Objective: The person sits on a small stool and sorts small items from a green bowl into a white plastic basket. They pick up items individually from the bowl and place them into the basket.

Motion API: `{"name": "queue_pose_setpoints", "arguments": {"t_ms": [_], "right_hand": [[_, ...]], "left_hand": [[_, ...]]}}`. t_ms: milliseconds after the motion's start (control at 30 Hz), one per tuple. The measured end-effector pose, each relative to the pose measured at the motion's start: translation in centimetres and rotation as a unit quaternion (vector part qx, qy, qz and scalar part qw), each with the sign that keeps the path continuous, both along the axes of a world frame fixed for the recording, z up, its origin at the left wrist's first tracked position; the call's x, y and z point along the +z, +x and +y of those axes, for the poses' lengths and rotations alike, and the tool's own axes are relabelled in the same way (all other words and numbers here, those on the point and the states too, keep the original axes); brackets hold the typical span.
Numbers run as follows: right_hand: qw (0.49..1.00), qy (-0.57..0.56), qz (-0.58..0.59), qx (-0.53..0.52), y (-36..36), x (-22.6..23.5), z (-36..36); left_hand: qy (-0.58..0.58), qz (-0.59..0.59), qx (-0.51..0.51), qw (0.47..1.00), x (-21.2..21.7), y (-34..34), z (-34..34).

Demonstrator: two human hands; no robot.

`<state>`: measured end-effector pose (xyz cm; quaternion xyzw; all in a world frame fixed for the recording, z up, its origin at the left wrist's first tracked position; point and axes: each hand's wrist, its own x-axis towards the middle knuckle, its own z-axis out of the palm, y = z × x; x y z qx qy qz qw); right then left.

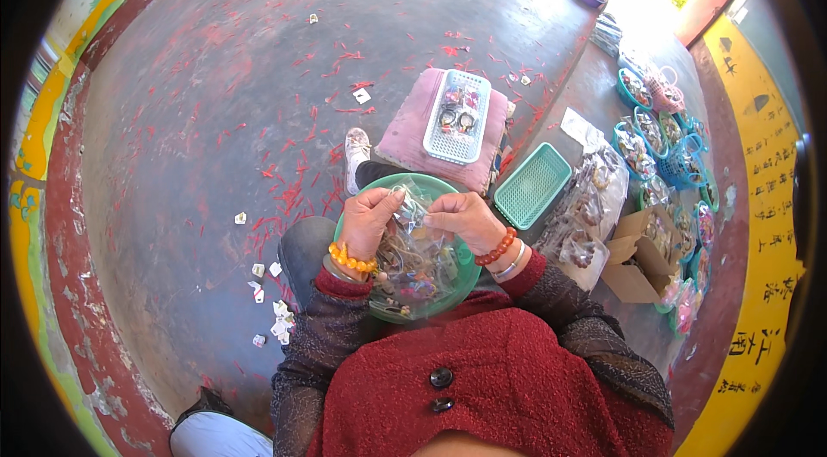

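A round green basin [469, 274] rests on my lap, filled with small clear plastic bags [413, 272] that hold trinkets and cords. Above its far side, a small clear bag [414, 211] with something whitish in it stretches between my hands. My left hand [369, 220] pinches its left side with thumb and forefinger. On the other side, my right hand [468, 221] grips the edge with bent fingers. What exactly is inside the bag is too small to tell. Beaded bracelets circle both wrists.
Ahead, a white basket [458, 147] of bagged items sits on a pink cushioned seat [405, 131]. To the right are a teal basket [532, 186], bagged bracelets [584, 207], a cardboard box [633, 263] and several filled baskets [680, 166]. Red scraps [289, 190] litter the floor.
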<state>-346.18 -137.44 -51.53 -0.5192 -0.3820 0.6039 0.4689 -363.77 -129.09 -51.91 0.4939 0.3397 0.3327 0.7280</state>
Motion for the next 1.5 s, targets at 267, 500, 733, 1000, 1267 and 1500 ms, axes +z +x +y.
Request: {"name": "queue_pose_setpoints", "arguments": {"t_ms": [267,500,733,1000,1267,1500], "right_hand": [[1.0,0.019,-0.015,-0.009,0.4,0.5,-0.2],[0.999,0.002,-0.044,0.002,2.1,1.8,-0.2],[0.975,0.023,-0.072,-0.208,9.2,-1.4,3.5],[0.793,0.093,-0.596,-0.089,17.3,-7.9,11.2],[0.73,0.102,-0.653,0.174,18.2,-11.6,17.4],[0.651,0.003,-0.734,0.192,17.0,-12.9,18.5]], "left_hand": [[0.001,-0.004,-0.003,1.0,-0.2,0.0,0.2],[0.025,0.006,-0.024,0.999,0.0,0.4,0.0],[0.032,-0.014,0.024,0.999,-0.6,0.3,0.3],[0.046,0.012,0.013,0.999,0.0,0.7,0.2],[0.051,0.032,-0.006,0.998,-0.3,1.0,0.3],[0.053,0.045,-0.02,0.997,-0.3,1.4,0.4]]}}
